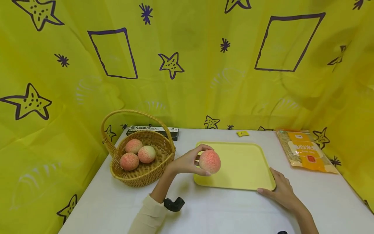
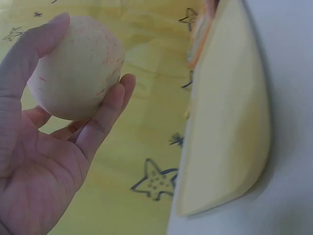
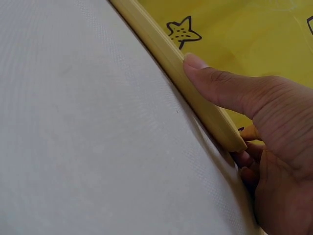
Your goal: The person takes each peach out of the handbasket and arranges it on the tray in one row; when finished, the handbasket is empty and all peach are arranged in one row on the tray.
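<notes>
My left hand (image 1: 188,161) holds a round pink-and-cream peach (image 1: 210,161) above the left part of a yellow tray (image 1: 233,165). In the left wrist view, thumb and fingers (image 2: 100,122) curve about the peach (image 2: 78,68). My right hand (image 1: 281,191) grips the tray's near right corner. The right wrist view has its thumb on the rim of the tray (image 3: 166,58) and the other fingers bent at the corner, partly hidden. Left of the tray, a wicker basket (image 1: 140,180) with a tall handle contains three similar peaches (image 1: 146,154).
Behind the basket lies a dark pasta box (image 1: 173,132). A small yellow packet (image 1: 243,133) is at the table's back edge. On the right lies an orange-and-clear bag (image 1: 306,151) of grain-like food. A yellow patterned curtain (image 1: 190,97) surrounds the white table (image 1: 99,208).
</notes>
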Tool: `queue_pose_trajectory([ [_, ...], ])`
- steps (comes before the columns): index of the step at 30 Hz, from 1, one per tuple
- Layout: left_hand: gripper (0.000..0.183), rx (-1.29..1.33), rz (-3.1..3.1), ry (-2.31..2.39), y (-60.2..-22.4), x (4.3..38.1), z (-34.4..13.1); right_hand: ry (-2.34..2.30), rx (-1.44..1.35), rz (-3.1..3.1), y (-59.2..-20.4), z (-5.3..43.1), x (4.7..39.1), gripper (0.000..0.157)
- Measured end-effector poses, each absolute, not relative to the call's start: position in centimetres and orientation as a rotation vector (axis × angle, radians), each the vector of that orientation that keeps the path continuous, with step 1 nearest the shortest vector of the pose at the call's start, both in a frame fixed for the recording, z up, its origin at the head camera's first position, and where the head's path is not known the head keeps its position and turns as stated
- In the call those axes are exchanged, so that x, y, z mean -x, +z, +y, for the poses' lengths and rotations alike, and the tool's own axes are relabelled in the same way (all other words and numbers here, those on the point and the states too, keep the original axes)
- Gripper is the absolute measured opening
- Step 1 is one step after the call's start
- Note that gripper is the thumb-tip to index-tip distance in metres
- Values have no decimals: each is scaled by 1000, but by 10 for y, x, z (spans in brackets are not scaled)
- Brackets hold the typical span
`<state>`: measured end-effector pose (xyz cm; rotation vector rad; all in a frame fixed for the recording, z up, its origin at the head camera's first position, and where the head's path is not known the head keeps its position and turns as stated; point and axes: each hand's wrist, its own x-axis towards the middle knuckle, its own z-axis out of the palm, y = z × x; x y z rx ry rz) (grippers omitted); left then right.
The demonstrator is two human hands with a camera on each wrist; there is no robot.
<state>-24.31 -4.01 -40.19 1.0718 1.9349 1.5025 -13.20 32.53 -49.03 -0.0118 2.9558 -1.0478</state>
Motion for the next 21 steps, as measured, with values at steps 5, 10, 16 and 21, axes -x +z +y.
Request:
queue_pose_trajectory([
  [5, 74, -1047, 1868, 1499, -420, 250, -14, -1065, 16, 2960, -490, 325, 131, 108],
  [10, 73, -1085, 1918, 1408, -433, 258, 7, -1060, -2, 2958, -488, 325, 130, 108],
  [16, 74, -1066, 2006, 1307, -440, 268, 28, -1071, 2, 2963, -487, 324, 131, 108],
  [21, 75, -1046, 2089, 1251, -447, 278, 48, -1060, -16, 2959, -488, 323, 132, 109],
])
